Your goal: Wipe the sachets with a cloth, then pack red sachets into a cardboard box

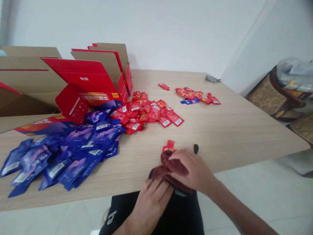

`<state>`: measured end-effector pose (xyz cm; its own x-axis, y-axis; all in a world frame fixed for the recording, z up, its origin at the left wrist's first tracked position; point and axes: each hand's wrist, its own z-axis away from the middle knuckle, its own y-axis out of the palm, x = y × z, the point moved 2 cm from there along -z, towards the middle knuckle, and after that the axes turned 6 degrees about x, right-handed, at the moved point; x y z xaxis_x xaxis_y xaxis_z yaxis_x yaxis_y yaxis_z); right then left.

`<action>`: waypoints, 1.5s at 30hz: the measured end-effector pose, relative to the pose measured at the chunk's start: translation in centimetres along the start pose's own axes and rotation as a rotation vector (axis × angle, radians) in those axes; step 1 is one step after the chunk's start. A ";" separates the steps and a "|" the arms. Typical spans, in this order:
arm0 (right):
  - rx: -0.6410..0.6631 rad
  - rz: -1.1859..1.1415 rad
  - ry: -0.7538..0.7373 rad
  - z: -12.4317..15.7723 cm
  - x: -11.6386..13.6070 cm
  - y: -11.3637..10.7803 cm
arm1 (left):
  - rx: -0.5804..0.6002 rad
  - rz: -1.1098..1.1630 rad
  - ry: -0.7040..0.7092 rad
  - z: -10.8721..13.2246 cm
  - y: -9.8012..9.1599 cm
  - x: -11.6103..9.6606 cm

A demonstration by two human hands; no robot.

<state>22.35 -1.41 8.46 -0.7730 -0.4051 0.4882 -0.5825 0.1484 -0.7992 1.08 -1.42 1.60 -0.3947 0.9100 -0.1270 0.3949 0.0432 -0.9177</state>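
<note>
At the table's front edge, above my lap, both hands are on a dark maroon cloth bundle (174, 166) that looks like a small pouch. Two small black tips stick out from it, one at each side. My left hand (154, 197) grips its lower left part with curled fingers. From the right, my right hand (194, 168) pinches the cloth from above; its fingertips are partly hidden in the folds. Just behind the bundle, partly covered by it, a red sachet (170, 145) lies on the table. What is inside the cloth, if anything, cannot be seen.
Blue sachets (80, 153) lie heaped at the left, with red sachets (149, 112) beside them. Open cardboard boxes (83, 76) stand behind. A smaller group of sachets (193, 94) lies farther back, near a grey crumpled item (212, 78). Patterned seating (266, 94) holds bags at the right.
</note>
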 end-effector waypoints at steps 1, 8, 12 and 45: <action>0.060 0.012 -0.041 -0.3 0.3 0.7 | -0.026 0.022 -0.001 0.0 0.0 0.0; 0.071 0.154 0.047 -2.9 -3.4 1.2 | -0.064 -0.057 0.045 -0.7 -1.3 0.1; 0.038 0.294 0.092 -5.1 -5.6 0.3 | -0.064 -0.110 0.074 -0.9 -1.7 0.3; -0.737 -0.357 0.551 -1.6 -8.4 -0.1 | -0.121 0.037 0.063 -2.1 -1.7 1.6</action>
<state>28.56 3.40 4.98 -0.4215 -0.0868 0.9027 -0.6706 0.6999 -0.2458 1.53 0.81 3.74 -0.3264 0.9359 -0.1322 0.5067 0.0552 -0.8603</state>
